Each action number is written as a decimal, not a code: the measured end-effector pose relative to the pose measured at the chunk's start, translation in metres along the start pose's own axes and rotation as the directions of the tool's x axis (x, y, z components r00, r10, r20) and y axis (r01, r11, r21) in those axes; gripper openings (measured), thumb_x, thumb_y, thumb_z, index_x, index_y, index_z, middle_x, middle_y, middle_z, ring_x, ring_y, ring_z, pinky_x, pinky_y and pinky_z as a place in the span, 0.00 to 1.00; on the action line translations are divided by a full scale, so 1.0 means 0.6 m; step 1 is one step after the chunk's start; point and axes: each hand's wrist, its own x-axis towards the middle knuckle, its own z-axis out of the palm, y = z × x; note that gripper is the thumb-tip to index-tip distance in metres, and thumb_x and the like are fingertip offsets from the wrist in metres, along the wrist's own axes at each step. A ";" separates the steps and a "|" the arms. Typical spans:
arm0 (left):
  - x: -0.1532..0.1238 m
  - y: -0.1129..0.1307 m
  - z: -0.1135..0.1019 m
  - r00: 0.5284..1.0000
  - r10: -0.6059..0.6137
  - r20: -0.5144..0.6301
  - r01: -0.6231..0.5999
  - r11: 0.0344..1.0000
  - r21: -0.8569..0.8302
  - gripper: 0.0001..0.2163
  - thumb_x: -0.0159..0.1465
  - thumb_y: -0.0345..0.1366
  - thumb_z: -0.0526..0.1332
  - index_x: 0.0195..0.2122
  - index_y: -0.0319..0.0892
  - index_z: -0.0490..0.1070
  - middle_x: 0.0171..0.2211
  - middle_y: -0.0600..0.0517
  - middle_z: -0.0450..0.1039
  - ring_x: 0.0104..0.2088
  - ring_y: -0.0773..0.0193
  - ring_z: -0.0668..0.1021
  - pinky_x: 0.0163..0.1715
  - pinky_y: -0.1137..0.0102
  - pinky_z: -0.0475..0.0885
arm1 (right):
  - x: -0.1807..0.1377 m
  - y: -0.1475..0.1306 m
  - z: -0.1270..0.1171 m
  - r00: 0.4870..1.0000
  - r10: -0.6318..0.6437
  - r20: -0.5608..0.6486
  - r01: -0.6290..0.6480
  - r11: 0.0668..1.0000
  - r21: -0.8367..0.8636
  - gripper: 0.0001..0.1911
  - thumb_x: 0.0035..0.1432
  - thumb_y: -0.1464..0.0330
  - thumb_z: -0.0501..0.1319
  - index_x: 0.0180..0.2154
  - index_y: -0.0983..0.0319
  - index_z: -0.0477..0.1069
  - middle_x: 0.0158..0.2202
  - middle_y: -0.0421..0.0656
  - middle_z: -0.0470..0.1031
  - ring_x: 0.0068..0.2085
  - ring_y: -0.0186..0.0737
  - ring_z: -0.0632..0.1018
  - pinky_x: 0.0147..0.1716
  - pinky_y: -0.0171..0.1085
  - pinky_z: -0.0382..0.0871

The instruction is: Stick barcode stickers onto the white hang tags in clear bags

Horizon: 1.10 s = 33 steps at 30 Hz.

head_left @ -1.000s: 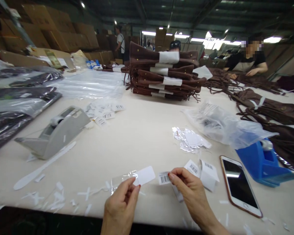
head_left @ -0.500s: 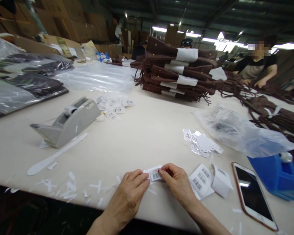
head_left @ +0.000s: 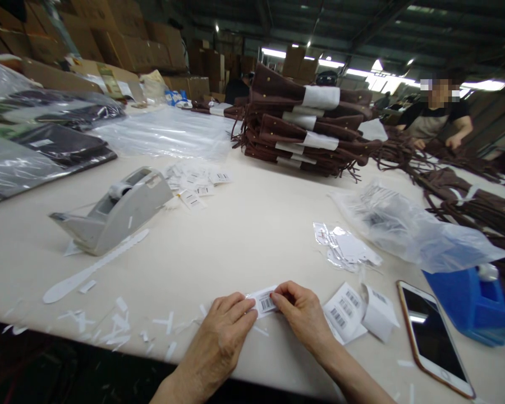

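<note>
One card [head_left: 258, 295]: flat near the near edge of the table [head_left: 244, 235], between the hands, a barcode label [head_left: 266, 303] on its face.
Left hand [head_left: 229, 331]: fingers stretched out over the card's left end, apparently to stop it sliding; the thumb is out of sight, so whether it pinches I can't say.
Right hand [head_left: 301, 314]: thumb and forefinger pinched together on the label's right end, seemingly to steer so small a piece; whether the label is fully stuck down is unclear.
Sheet [head_left: 340, 311]: more barcodes, just right of the right hand, probably for a short reach.
Card pile [head_left: 349, 247]: beyond the sheet, overlapping, hard to count.
Phone [head_left: 435, 334]: right of the sheet, perhaps set aside.
Blue dispenser [head_left: 467, 306]: far right of the phone, its top partly hidden by a bag [head_left: 416, 230].
Grey dispenser [head_left: 126, 213]: left, well apart from both hands.
Brown stack [head_left: 278, 101]: far middle, paper bands likely keeping bundles folded; it blocks the view behind.
Co-worker [head_left: 429, 128]: far right, hands too small to read.
</note>
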 end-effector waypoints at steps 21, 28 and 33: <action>0.004 0.005 0.003 0.994 0.030 0.110 -0.051 0.980 0.190 0.19 0.59 0.23 0.48 0.50 0.40 0.62 0.46 0.49 0.68 0.47 0.59 0.63 0.43 0.64 0.60 | -0.023 0.006 0.014 0.903 -0.400 -0.157 0.246 0.781 -0.574 0.07 0.55 0.71 0.53 0.36 0.64 0.67 0.32 0.47 0.73 0.35 0.44 0.73 0.33 0.40 0.66; 0.003 0.004 0.006 0.997 0.047 0.056 -0.056 0.984 0.167 0.18 0.58 0.24 0.49 0.49 0.39 0.64 0.45 0.48 0.69 0.46 0.57 0.64 0.43 0.64 0.61 | -0.068 0.008 0.021 0.771 -0.624 0.127 0.542 0.539 -0.645 0.21 0.59 0.67 0.51 0.54 0.62 0.59 0.52 0.44 0.68 0.56 0.48 0.63 0.57 0.54 0.47; 0.003 0.004 0.003 0.991 0.025 0.129 -0.051 0.977 0.207 0.20 0.58 0.22 0.49 0.50 0.41 0.63 0.46 0.48 0.69 0.48 0.56 0.65 0.42 0.62 0.63 | -0.059 0.017 0.006 0.843 -0.537 0.016 0.383 0.580 -0.719 0.18 0.60 0.66 0.50 0.52 0.60 0.63 0.53 0.44 0.67 0.56 0.54 0.62 0.56 0.59 0.42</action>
